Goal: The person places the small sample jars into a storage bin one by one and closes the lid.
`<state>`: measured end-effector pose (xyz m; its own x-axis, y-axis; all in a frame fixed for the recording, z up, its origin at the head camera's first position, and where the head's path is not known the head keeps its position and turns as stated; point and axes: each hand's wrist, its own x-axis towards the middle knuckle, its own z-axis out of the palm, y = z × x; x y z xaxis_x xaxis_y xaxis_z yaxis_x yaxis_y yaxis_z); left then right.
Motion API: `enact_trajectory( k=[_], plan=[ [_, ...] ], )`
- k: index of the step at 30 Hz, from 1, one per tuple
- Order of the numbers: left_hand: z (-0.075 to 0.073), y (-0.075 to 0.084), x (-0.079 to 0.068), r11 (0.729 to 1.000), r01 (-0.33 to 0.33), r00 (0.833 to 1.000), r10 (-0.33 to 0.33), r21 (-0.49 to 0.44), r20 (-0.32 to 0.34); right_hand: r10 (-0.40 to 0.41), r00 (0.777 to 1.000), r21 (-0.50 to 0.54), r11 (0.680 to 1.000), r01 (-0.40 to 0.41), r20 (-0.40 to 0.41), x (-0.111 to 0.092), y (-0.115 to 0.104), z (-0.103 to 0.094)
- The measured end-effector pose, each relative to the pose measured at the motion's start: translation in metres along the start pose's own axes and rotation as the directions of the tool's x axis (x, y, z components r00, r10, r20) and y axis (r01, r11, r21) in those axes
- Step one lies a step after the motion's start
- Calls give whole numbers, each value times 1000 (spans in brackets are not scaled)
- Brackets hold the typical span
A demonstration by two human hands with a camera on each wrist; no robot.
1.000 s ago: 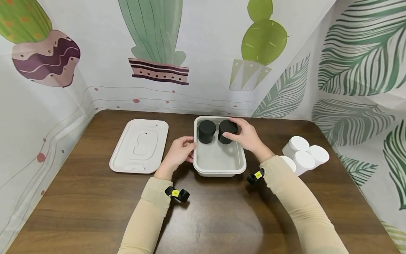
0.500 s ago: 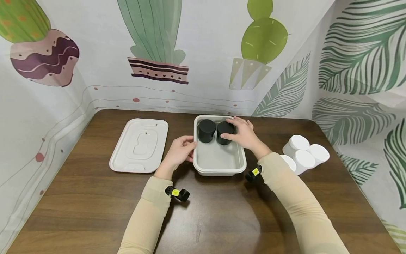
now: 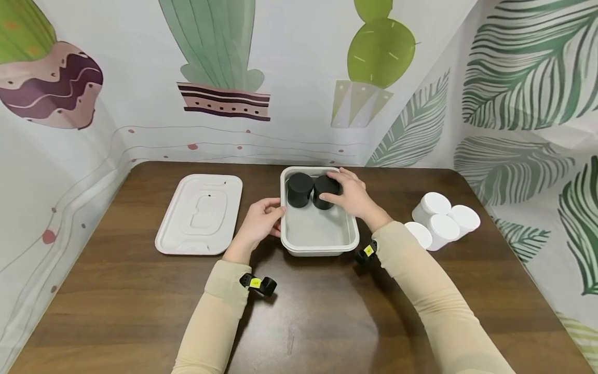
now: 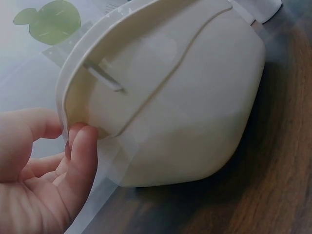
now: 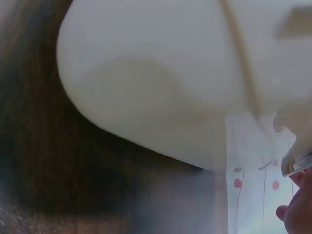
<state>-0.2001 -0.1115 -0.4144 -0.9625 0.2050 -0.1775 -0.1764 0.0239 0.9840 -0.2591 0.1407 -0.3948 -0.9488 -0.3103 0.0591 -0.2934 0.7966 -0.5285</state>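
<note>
In the head view, a light grey plastic container (image 3: pixel 317 228) sits on the table with two black, flat-topped cylindrical jars (image 3: pixel 300 188) standing side by side at its far end. My left hand (image 3: pixel 258 222) pinches the container's left rim between thumb and fingers; the left wrist view shows the same hand (image 4: pixel 46 170) against the container's outer wall (image 4: pixel 190 117). My right hand (image 3: pixel 353 199) grips the right black jar (image 3: pixel 325 185) from its right side, thumb at the near side. The right wrist view holds mostly the container's wall (image 5: pixel 146 87), with part of the right hand (image 5: pixel 300 209) at the edge.
A matching flat lid (image 3: pixel 201 215) lies on the table (image 3: pixel 299 322) left of the container. Several white lidded jars (image 3: pixel 443 228) stand in a cluster at the right, partly beside the right forearm. A wall hanging with printed cacti and leaves (image 3: pixel 299 140) rises behind the table.
My right hand has shifted the right black jar leftward, closer to the other jar. The left hand stays on the container's rim. The head view has turned slightly.
</note>
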Motion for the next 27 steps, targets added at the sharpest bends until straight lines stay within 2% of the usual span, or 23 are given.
enact_trajectory(
  k=[8,11,15,19,27],
  plan=[
    [4,2,-2,999,-15,1000,16,37,-13,-36,999,25,999,36,-17,-4,4,-4],
    [5,2,-1,999,-20,1000,21,50,-16,-47,996,59,997,51,-77,-6,6,-9],
    [3,1,-1,998,-21,999,23,58,-35,-21,984,127,991,44,-175,-13,8,-17],
    [1,0,0,998,-20,999,23,58,-38,-6,969,175,983,51,-247,-28,10,-27],
    [1,-2,-1,998,-15,999,16,57,-32,76,930,276,961,29,-361,-78,28,-48]
  ],
)
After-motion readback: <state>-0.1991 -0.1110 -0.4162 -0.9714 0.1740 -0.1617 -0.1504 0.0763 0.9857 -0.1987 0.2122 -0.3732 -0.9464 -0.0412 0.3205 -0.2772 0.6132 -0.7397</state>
